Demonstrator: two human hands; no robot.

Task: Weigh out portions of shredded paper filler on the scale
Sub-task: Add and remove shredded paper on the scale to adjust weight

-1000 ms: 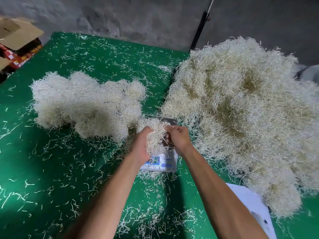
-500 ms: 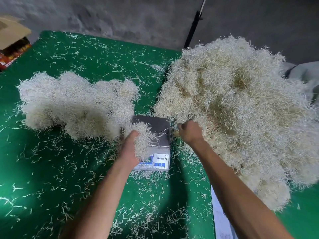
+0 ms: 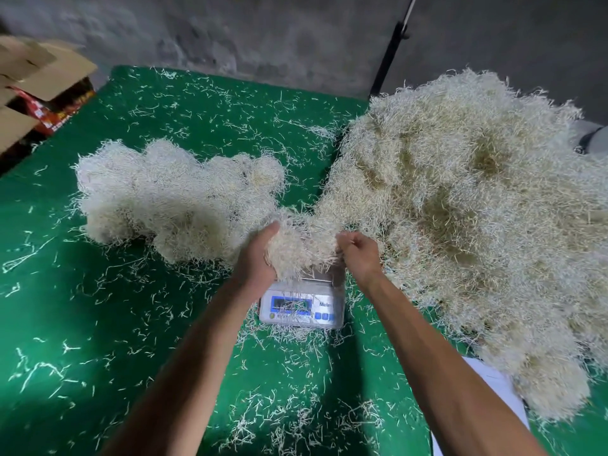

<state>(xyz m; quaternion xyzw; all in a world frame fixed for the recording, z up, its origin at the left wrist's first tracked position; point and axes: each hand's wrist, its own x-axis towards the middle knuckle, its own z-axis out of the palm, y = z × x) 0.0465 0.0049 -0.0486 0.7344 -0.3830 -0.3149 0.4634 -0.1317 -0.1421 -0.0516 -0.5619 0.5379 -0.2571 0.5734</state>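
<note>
A: Which edges and open room do you have around your hands?

B: You work on a green table (image 3: 98, 324) strewn with loose strands. Its far edge runs along a grey wall (image 3: 230, 31). Its left edge passes just beside a stack of cardboard boxes (image 3: 36, 83). The widest open surface lies on your near left, below the small pile (image 3: 177, 199). The big pile (image 3: 477, 209) takes up your right side and reaches the right border of the view. A narrow strip of green remains between the two piles, beyond the scale (image 3: 302, 306). A white sheet (image 3: 500, 393) lies at the near right, partly under the big pile. A black pole (image 3: 390, 44) stands at the far edge.

A: Where is the clump relative to your fingers?

B: You hold the clump (image 3: 301, 245) between both hands, above the platform of the scale. Your left hand (image 3: 256, 258) cups its left side, with the thumb raised against the strands and the remaining fingers buried in them. Your right hand (image 3: 360, 255) grips its right side with curled fingers. Strands on that side merge with the edge of the big pile. Strands hang from the clump over the display of the scale. You cannot tell whether the clump rests on the platform.
</note>
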